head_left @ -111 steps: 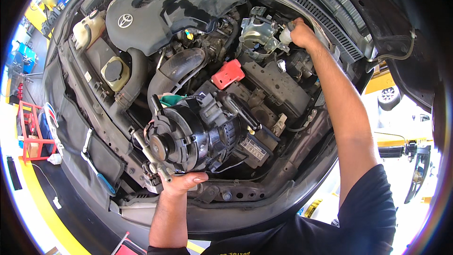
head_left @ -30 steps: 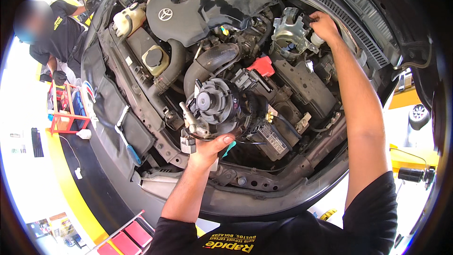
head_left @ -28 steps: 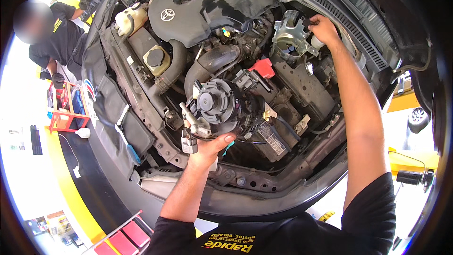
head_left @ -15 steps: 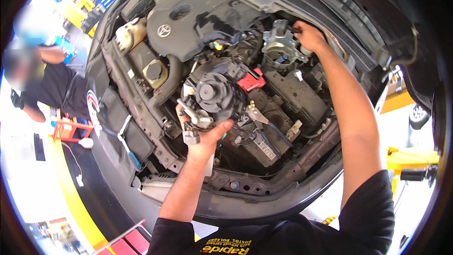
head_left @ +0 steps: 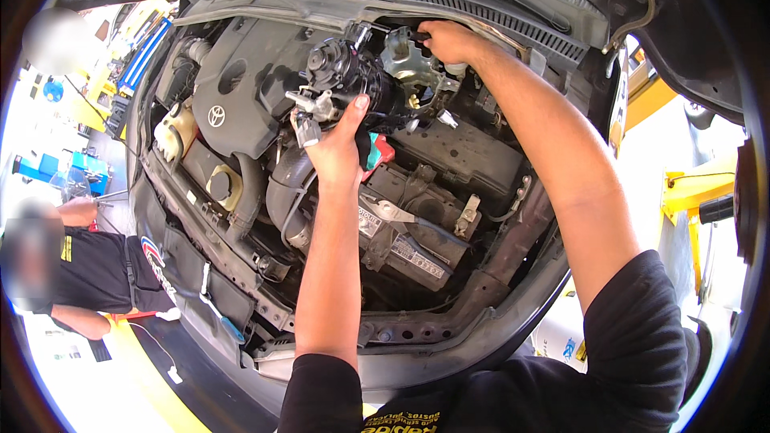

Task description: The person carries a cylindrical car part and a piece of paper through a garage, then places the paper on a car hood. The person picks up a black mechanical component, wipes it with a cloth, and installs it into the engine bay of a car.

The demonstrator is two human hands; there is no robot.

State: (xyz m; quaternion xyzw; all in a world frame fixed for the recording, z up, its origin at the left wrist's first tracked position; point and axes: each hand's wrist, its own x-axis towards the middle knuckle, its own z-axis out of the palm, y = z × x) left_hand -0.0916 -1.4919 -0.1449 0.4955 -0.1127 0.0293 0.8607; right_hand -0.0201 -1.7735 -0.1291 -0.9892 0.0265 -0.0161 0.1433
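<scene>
My left hand [head_left: 337, 148] is raised over the engine bay, its fingers and thumb wrapped round a black diesel fuel filter assembly [head_left: 345, 72] with a round knob on top and metal pipe fittings on its side. Just right of it is a silvery metal bracket [head_left: 409, 62], partly hidden behind the filter assembly. At the bracket's upper right edge my right hand [head_left: 453, 42] is closed round a small dark part; its fingertips are partly hidden. Whether filter assembly and bracket touch, I cannot tell.
A black engine cover [head_left: 241, 84] fills the far left of the bay. Pliers [head_left: 393, 212] lie on the battery [head_left: 417, 261], near a red terminal cover [head_left: 381, 152]. A blue-handled tool [head_left: 220, 313] rests on the front left trim. A person [head_left: 96, 269] stands at left.
My left hand has carried the filter assembly away from me, up beside the metal bracket. The right hand stays at the bracket's edge. The whole view has shifted, and the person at left has moved.
</scene>
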